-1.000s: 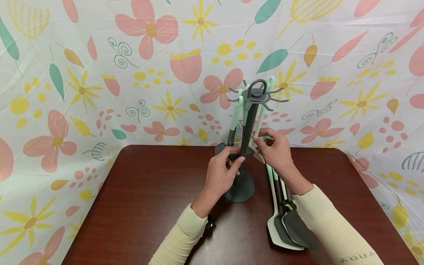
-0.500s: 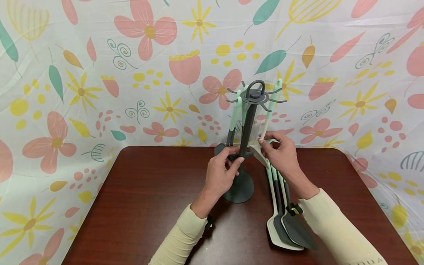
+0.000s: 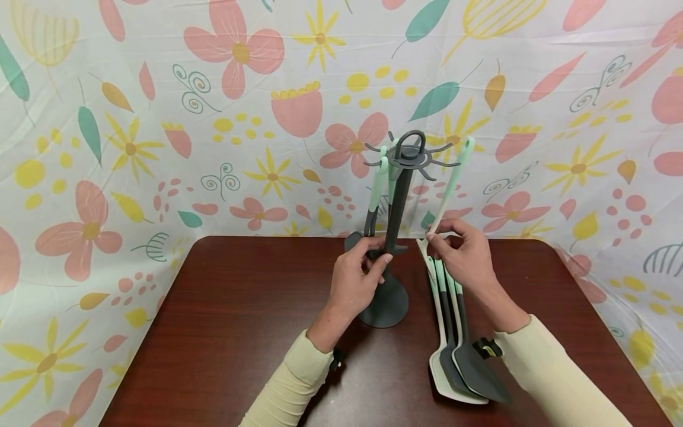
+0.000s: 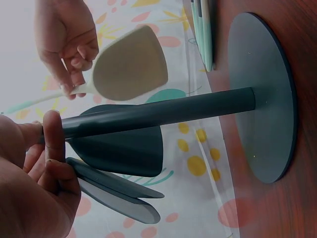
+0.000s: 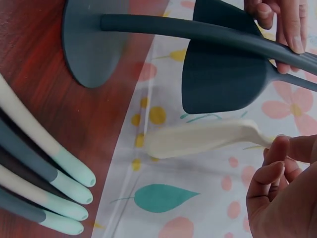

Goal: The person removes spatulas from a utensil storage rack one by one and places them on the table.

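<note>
In the head view my left hand (image 3: 356, 276) grips the pole of a dark grey utensil stand (image 3: 398, 213), which stands upright on its round base. Several dark-headed utensils with mint handle ends (image 3: 376, 184) hang from the hooks on its left and back. My right hand (image 3: 465, 255) pinches the cream shaft of a spatula (image 3: 447, 196), mint end up and tilted right, beside the hook ring. Its broad cream head (image 4: 131, 64) shows in the left wrist view, apart from the pole. Behind the pole hangs a dark turner (image 5: 225, 77), seen in the right wrist view.
Several more utensils, cream and dark grey, lie stacked on the brown table (image 3: 240, 332) to the right of the stand, heads toward me, including a dark spatula (image 3: 477, 367). A flowered cloth (image 3: 176, 148) hangs behind the table's far edge.
My right hand has moved right and slightly down, bringing the cream spatula away from the stand's hook ring. My left hand stays on the pole.
</note>
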A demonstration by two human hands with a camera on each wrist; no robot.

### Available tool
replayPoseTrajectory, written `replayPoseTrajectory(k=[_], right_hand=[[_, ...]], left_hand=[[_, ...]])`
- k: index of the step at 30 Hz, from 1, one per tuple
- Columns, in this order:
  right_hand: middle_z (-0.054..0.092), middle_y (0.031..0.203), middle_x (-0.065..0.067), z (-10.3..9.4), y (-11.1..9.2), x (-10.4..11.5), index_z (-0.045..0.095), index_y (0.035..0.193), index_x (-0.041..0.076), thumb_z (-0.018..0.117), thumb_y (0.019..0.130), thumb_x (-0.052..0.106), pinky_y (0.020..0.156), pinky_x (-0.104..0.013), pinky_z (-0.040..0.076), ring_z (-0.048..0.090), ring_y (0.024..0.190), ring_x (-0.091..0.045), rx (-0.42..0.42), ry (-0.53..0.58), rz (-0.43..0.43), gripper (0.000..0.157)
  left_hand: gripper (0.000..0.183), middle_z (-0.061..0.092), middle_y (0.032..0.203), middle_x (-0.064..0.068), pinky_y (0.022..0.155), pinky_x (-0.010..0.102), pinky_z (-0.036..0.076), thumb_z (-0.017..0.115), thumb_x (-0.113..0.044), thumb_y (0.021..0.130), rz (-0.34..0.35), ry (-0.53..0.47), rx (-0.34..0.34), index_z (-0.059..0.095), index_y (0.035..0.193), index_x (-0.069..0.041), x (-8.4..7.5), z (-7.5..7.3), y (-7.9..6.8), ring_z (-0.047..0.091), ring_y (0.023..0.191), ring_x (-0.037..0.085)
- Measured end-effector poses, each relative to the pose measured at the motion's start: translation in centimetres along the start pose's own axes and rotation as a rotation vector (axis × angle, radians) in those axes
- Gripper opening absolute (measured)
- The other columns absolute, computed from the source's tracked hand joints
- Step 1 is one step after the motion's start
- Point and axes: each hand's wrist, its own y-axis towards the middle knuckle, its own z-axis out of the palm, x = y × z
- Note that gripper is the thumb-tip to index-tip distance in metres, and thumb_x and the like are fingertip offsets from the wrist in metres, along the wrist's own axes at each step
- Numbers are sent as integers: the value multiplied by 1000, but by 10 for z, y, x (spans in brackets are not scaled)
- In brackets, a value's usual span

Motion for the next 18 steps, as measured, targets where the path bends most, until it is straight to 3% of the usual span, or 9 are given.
replayPoseTrajectory(k=[18], right_hand=[[72, 75, -3, -24, -17, 0, 75, 107, 9, 75, 102, 20, 49, -28, 43, 62, 61, -14, -36, -99, -9, 12]], left_hand=[[31, 74, 107, 3, 61, 24, 57, 68, -25, 106, 2, 13, 3, 66, 135, -15, 1, 0, 0, 63, 63, 0]])
